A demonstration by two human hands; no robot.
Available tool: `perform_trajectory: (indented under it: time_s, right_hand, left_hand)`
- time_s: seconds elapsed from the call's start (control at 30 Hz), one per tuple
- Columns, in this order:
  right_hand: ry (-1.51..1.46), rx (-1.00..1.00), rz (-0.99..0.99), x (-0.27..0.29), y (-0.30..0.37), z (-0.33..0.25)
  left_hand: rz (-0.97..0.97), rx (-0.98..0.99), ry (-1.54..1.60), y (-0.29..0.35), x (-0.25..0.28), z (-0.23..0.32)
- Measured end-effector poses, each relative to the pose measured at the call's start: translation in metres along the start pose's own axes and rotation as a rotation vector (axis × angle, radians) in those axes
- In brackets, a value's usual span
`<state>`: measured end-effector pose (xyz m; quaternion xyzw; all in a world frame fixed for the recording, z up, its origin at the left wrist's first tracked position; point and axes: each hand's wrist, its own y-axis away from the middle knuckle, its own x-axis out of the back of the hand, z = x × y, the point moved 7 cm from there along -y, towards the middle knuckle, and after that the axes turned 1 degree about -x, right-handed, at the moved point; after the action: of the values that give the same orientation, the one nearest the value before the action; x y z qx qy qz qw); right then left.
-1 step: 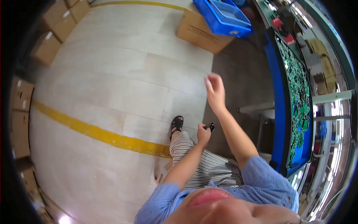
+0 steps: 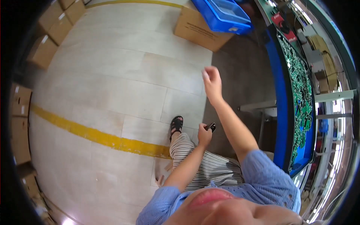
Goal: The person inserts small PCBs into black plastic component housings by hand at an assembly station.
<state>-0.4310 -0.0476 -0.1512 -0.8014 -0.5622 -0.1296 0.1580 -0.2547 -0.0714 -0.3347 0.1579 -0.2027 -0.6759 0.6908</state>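
Observation:
My left hand point(image 2: 204, 135) is low in front of my striped trousers. Its fingers are wrapped round a small black glinting object point(image 2: 212, 127), which sticks out to the right; its exact kind does not show. Farther forward, my right hand point(image 2: 213, 85) hangs over the edge between the pale floor and a dark floor area. Its fingers curl loosely with the thumb apart from them. Nothing shows in it, though the fingertips are slightly blurred. Neither hand touches the bench at the right.
At the right, a blue-sided tray point(image 2: 279, 108) on a bench holds many green circuit boards point(image 2: 300, 90). Ahead, blue plastic bins point(image 2: 225, 26) rest on a cardboard box point(image 2: 198, 32). More cartons point(image 2: 43, 50) stand along the left. A yellow line point(image 2: 82, 129) crosses the floor point(image 2: 108, 93).
The boxes and bins have shifted slightly left and up in the picture. My right hand is a little higher and farther left. More of the black object in my left hand shows.

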Motion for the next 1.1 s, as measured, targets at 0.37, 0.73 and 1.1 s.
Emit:
perform_trajectory:
  time_s: [0.37,0.73,1.1]
  right_hand:
    - [0.86,0.368,0.31,-0.013,-0.354,0.07]
    - [1.044,0.331,0.275,0.031,-0.501,0.12]
    - [0.387,0.513,0.778,0.129,-0.491,0.007]
  left_hand:
    - [-0.124,0.155,0.091,-0.052,-0.03,-0.005]
    - [-0.16,0.407,0.139,-0.112,-0.03,-0.016]
    - [-0.247,0.471,0.312,-0.1,-0.063,-0.018]
